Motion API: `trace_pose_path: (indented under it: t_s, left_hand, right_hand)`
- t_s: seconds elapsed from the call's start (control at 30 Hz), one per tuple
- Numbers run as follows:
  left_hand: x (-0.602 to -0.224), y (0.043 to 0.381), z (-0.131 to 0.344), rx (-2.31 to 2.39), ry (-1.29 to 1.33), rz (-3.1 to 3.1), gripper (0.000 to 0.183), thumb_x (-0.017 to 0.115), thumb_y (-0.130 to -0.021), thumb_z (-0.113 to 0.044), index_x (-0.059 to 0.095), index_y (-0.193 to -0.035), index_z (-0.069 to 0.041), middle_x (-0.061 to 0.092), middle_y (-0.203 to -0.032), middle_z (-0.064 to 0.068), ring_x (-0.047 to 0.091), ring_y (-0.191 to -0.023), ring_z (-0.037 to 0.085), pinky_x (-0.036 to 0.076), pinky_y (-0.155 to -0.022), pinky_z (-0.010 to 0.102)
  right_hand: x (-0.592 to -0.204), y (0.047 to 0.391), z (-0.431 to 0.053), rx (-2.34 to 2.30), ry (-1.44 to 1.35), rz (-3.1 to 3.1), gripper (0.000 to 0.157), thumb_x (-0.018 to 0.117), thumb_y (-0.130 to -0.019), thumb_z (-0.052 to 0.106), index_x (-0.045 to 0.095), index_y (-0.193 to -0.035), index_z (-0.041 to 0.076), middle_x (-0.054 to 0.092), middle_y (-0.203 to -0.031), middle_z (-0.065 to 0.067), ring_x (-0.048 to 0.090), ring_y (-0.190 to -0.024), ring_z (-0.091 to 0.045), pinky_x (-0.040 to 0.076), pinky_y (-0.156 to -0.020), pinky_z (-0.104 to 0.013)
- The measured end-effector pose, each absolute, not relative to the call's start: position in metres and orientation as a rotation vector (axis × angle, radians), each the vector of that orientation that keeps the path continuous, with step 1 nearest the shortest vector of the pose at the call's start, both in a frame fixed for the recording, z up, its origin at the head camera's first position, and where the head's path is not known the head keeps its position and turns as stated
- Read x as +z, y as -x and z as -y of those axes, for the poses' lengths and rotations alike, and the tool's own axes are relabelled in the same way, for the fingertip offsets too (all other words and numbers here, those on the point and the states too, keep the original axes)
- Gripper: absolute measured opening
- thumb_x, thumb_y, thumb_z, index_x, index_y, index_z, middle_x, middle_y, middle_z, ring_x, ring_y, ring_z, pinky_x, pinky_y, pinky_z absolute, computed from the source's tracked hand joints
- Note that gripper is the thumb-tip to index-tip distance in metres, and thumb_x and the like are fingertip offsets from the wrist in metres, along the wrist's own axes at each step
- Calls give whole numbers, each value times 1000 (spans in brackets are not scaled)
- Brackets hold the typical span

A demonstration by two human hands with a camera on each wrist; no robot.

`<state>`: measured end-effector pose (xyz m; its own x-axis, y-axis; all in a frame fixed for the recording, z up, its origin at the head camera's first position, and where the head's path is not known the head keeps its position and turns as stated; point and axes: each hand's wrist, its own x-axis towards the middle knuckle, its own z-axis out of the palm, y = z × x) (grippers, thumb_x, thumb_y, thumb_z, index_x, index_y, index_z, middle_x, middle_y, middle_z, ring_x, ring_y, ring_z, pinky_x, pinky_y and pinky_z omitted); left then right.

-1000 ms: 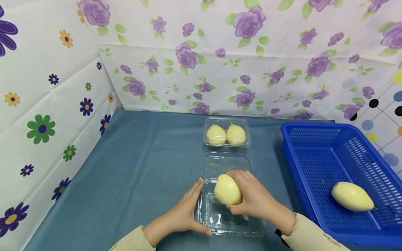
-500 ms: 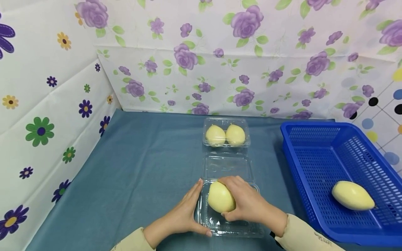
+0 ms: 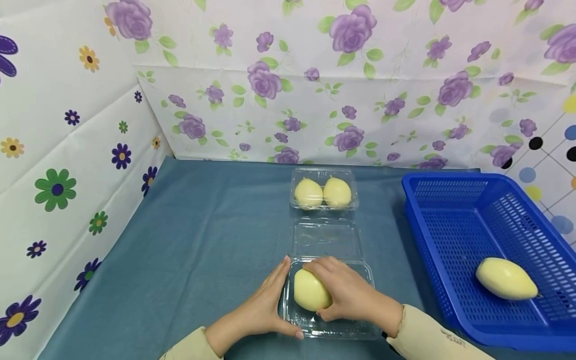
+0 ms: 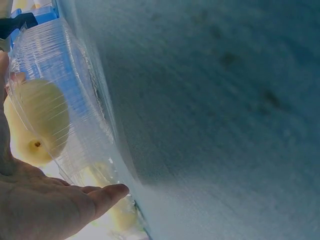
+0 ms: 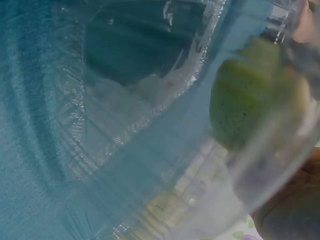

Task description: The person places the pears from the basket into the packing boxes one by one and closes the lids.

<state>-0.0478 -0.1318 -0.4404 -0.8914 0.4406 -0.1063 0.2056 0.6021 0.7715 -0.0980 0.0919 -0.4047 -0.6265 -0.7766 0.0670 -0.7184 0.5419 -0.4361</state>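
My right hand (image 3: pixel 344 290) grips a pale yellow pear (image 3: pixel 310 291) from its right side, low over the left part of an open clear plastic clamshell box (image 3: pixel 355 327). The box's lid (image 3: pixel 326 239) lies folded back behind it. Along the box's left side my left hand (image 3: pixel 263 305) rests with fingers and thumb spread, thumb near the front left corner. In the left wrist view the pear (image 4: pixel 42 122) shows through the clear wall, its dimpled end facing the camera. In the right wrist view the pear (image 5: pixel 245 100) appears behind the plastic.
A closed clear box (image 3: pixel 324 172) holding two pears (image 3: pixel 309 194) stands at the back. At the right is a blue basket (image 3: pixel 418 215) with one pear (image 3: pixel 506 279) in it. A blue-green cloth (image 3: pixel 202 225) covers the table, and flowered sheets (image 3: pixel 270 125) hang behind.
My right hand has moved the pear left and slightly toward me, down into the box's left part. The left hand has stayed at the box's side.
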Motion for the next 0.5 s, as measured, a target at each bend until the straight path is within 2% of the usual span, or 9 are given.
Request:
trace_pose_path:
  t_s: [0.13, 0.5]
  left_hand:
    - [-440, 47, 132, 1163, -529, -2549, 136, 89, -57, -46, 3, -152, -1, 4, -159, 18, 10, -144, 40, 21, -110, 61]
    - [-441, 48, 131, 1163, -532, -2546, 135, 89, -58, -45, 3, -152, -1, 3, -159, 17, 9, -145, 39, 21, -110, 62]
  right_hand:
    - [-409, 98, -91, -616, 1343, -2622, 80, 85, -57, 24, 53, -129, 12, 58, -119, -1, 55, -110, -19, 46, -97, -44]
    - [-417, 97, -89, -572, 1452, -2569, 81, 86, -57, 22, 52, -130, 14, 57, -125, 0, 53, -116, -19, 45, -98, -42]
